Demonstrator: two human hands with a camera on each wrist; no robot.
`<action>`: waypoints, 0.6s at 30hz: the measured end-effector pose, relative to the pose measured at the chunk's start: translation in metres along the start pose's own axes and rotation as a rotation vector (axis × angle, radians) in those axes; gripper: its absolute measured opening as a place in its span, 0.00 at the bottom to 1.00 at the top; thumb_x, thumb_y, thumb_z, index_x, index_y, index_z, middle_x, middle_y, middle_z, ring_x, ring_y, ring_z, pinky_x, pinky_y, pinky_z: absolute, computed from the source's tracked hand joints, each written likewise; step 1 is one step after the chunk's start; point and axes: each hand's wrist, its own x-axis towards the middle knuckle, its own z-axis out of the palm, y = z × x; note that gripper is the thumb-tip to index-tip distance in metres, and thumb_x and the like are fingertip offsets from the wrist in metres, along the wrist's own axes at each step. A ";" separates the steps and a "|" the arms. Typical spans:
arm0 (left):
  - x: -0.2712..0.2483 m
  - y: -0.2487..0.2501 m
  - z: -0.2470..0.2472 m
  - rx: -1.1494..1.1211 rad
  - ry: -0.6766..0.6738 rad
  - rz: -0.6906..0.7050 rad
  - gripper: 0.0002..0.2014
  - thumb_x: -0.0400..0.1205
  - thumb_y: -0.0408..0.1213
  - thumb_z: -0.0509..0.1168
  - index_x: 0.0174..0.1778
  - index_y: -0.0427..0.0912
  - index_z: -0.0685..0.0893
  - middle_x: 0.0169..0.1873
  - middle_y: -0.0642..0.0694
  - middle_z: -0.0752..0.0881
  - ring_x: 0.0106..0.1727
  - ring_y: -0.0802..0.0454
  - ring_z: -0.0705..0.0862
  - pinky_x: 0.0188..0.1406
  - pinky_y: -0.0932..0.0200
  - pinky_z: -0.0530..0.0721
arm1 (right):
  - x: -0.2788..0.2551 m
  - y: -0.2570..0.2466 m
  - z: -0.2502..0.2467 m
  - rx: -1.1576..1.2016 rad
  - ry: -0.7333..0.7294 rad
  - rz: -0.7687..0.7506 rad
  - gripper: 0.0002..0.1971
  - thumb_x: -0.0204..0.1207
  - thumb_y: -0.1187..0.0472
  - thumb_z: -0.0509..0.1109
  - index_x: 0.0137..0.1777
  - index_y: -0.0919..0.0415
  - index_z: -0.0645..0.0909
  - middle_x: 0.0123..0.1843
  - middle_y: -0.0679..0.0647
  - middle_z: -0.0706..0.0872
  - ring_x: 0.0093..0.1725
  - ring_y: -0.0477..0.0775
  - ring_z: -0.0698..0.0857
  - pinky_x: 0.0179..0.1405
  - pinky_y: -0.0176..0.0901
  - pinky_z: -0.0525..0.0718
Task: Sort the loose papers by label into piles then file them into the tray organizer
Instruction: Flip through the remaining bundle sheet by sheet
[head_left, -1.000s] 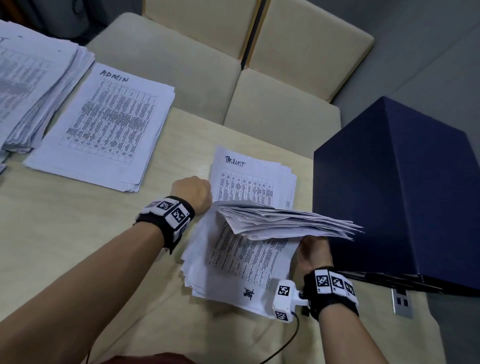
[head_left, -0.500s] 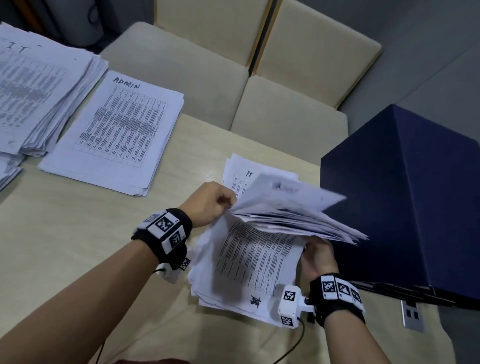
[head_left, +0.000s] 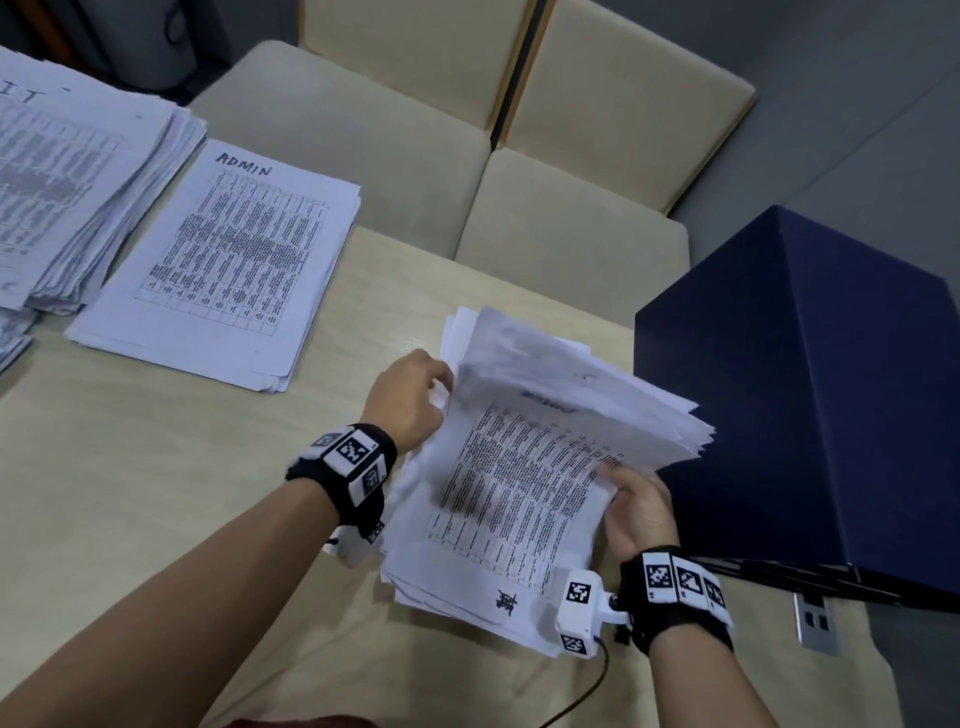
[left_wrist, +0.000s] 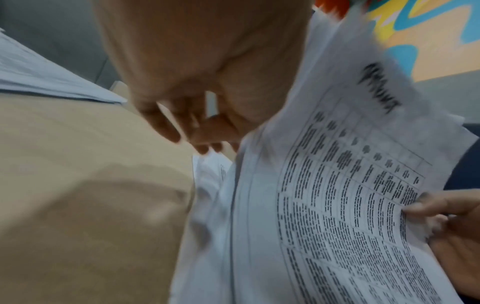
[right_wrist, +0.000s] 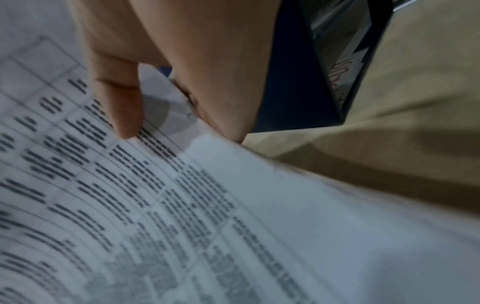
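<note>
papers in a loose stack lie on the table nearest the person. right hand pinches its right edge, thumb on the printed sheet. left hand curls on lifted sheets at the left edge. beyond, admin pile; dark blue tray organizer stands right.

Loose stack of printed table sheets sits on the table in front of me, edges ragged, right up against the dark blue tray organizer. Upper part of the stack is lifted and fanned open toward the organizer; exposed sheet has a handwritten header, too blurred to read. ADMIN pile lies flat at far left, fairly squared. IT pile is thicker, splayed, just left of ADMIN, partly overlapping its corner.
</note>
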 end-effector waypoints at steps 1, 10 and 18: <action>-0.004 0.002 -0.003 -0.095 -0.089 0.032 0.17 0.70 0.19 0.63 0.46 0.43 0.86 0.42 0.49 0.84 0.42 0.50 0.82 0.40 0.59 0.81 | 0.000 -0.003 0.000 0.017 -0.030 0.013 0.21 0.53 0.74 0.82 0.43 0.63 0.77 0.45 0.62 0.86 0.51 0.66 0.89 0.43 0.50 0.92; -0.032 0.040 -0.037 -0.713 -0.043 0.089 0.07 0.82 0.30 0.70 0.46 0.48 0.89 0.36 0.54 0.91 0.35 0.60 0.86 0.42 0.63 0.83 | -0.058 -0.055 0.043 -0.145 -0.238 -0.259 0.19 0.66 0.68 0.81 0.57 0.66 0.84 0.53 0.64 0.92 0.54 0.63 0.92 0.57 0.57 0.87; -0.065 0.124 -0.066 -0.923 0.315 0.256 0.10 0.81 0.41 0.73 0.53 0.39 0.86 0.47 0.37 0.90 0.48 0.39 0.89 0.47 0.39 0.90 | -0.117 -0.091 0.068 -0.181 -0.114 -0.725 0.13 0.82 0.65 0.73 0.65 0.57 0.83 0.55 0.40 0.93 0.61 0.42 0.89 0.62 0.36 0.84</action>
